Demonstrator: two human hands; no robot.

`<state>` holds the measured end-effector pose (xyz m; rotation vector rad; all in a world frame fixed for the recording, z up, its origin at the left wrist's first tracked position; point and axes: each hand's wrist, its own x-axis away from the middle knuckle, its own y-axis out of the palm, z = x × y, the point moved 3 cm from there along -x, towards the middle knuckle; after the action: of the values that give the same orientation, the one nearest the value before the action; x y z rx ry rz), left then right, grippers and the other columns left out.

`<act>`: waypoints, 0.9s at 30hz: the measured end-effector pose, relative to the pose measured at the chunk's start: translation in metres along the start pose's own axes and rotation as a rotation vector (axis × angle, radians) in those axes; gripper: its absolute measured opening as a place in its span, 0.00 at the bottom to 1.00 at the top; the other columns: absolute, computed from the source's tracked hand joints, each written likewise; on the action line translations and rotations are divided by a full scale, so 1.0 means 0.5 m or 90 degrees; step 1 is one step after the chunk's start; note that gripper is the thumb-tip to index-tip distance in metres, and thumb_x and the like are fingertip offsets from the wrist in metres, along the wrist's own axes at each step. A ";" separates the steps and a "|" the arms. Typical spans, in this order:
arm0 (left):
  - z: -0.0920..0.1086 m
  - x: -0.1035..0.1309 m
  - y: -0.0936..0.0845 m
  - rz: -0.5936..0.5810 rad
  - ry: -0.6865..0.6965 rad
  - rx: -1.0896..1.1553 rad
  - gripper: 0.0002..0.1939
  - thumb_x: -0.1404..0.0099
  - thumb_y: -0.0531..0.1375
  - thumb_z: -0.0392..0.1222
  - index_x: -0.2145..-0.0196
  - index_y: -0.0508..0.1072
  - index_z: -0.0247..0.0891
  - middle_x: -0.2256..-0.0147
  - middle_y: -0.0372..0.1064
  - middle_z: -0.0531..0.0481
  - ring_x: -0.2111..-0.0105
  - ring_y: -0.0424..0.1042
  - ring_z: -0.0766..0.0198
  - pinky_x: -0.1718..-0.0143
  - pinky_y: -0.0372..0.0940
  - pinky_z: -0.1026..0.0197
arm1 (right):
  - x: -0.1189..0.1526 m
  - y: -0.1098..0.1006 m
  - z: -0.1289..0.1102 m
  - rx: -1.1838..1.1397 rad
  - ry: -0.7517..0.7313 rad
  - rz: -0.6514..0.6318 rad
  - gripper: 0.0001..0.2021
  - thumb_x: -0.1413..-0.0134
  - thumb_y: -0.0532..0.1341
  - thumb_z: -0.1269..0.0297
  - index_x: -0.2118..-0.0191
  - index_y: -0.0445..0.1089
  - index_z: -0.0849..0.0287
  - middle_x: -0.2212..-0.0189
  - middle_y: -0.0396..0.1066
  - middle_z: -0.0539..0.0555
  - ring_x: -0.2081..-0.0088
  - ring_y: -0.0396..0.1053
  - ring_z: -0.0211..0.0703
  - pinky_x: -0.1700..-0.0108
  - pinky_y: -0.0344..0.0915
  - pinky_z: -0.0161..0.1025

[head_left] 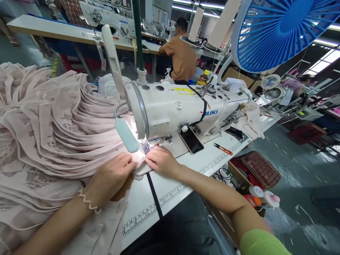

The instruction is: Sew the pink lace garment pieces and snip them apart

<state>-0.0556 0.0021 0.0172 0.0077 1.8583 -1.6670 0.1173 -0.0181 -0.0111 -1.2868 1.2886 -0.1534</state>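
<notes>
A white sewing machine stands across the table, its lamp lighting the needle area. Just in front of the presser foot, both hands pinch the edge of a pale pink fabric piece. My left hand has its fingers closed on the fabric from the left side. My right hand grips it close to the foot, thumb and fingers together. The needle tip is too small to make out. A large heap of pale pink garment pieces with lace insets lies left of the machine, reaching under my left forearm.
A phone and orange-handled thread snips lie right of my right hand on the ruler-marked table. A blue fan hangs upper right. Bottles and a brown basket are below the table's right edge. A person sits beyond.
</notes>
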 end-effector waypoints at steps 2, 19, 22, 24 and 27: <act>-0.011 0.001 0.001 -0.023 -0.048 0.078 0.16 0.32 0.51 0.42 0.77 0.67 0.39 0.76 0.65 0.51 0.74 0.65 0.63 0.74 0.56 0.62 | 0.003 -0.002 -0.004 0.028 -0.013 -0.006 0.12 0.33 0.51 0.64 0.68 0.65 0.58 0.68 0.70 0.53 0.63 0.64 0.42 0.57 0.63 0.39; -0.049 -0.012 0.002 -0.220 -0.130 0.404 0.19 0.31 0.50 0.51 0.73 0.74 0.43 0.71 0.73 0.52 0.69 0.70 0.62 0.67 0.66 0.64 | 0.012 0.004 -0.030 0.199 -0.120 -0.147 0.09 0.33 0.50 0.70 0.62 0.66 0.55 0.68 0.65 0.50 0.67 0.59 0.39 0.63 0.54 0.37; -0.048 -0.013 -0.004 -0.214 -0.119 0.410 0.16 0.31 0.51 0.49 0.71 0.74 0.42 0.70 0.73 0.52 0.68 0.71 0.63 0.66 0.66 0.65 | 0.013 0.004 -0.028 0.191 -0.121 -0.137 0.09 0.32 0.50 0.68 0.63 0.67 0.56 0.67 0.66 0.50 0.68 0.59 0.39 0.63 0.54 0.37; -0.045 -0.014 -0.009 -0.220 -0.127 0.410 0.15 0.31 0.51 0.47 0.69 0.73 0.41 0.68 0.72 0.52 0.67 0.70 0.63 0.65 0.66 0.66 | 0.013 0.003 -0.027 0.170 -0.126 -0.110 0.11 0.32 0.51 0.64 0.64 0.67 0.57 0.68 0.66 0.51 0.67 0.60 0.40 0.63 0.54 0.37; -0.036 -0.015 -0.017 -0.236 -0.127 0.396 0.16 0.31 0.50 0.45 0.70 0.73 0.39 0.67 0.71 0.50 0.66 0.69 0.63 0.63 0.64 0.65 | 0.014 0.001 -0.027 0.132 -0.121 -0.064 0.12 0.32 0.51 0.63 0.66 0.66 0.58 0.70 0.66 0.52 0.65 0.60 0.42 0.62 0.55 0.38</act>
<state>-0.0609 0.0194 0.0282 -0.2468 1.1830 -2.3470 0.1094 -0.0308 -0.0124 -1.1589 1.0191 -0.2242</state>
